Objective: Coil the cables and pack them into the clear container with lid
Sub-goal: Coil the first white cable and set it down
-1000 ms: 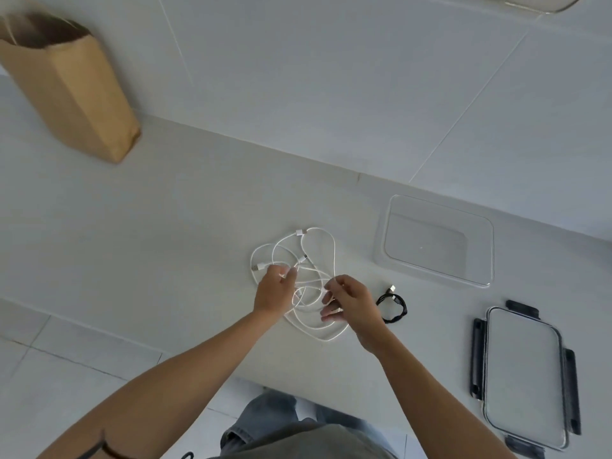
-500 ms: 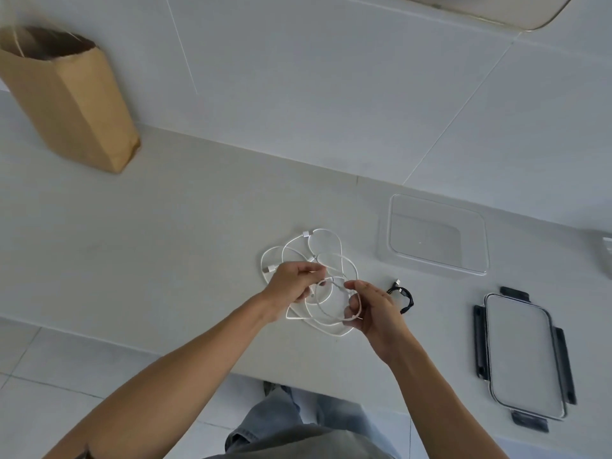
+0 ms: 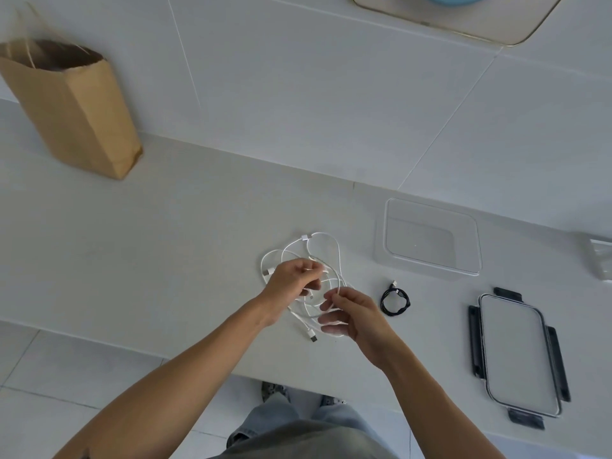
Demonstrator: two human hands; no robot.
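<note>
Fingers: left hand [image 3: 291,279] pinches a strand of the tangled white charging cables [image 3: 326,256]; right hand [image 3: 351,313] pinches a loop, other fingers loosely spread.
Why: apparently teasing loops apart for coiling, bundle lifted just above the pale table [image 3: 165,260].
Cables: white ones, number unclear; one small black coiled cable [image 3: 395,298] just beside.
Container: one clear rectangular container [image 3: 430,240], open; one black-clipped lid [image 3: 520,356] apart, ready.

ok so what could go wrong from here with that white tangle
The white cables are still looped through each other while the left hand and right hand pinch strands; pulling apart could tighten a knot. A loose plug end lies near the counter edge and might slide off. The clear container is still empty.
</note>
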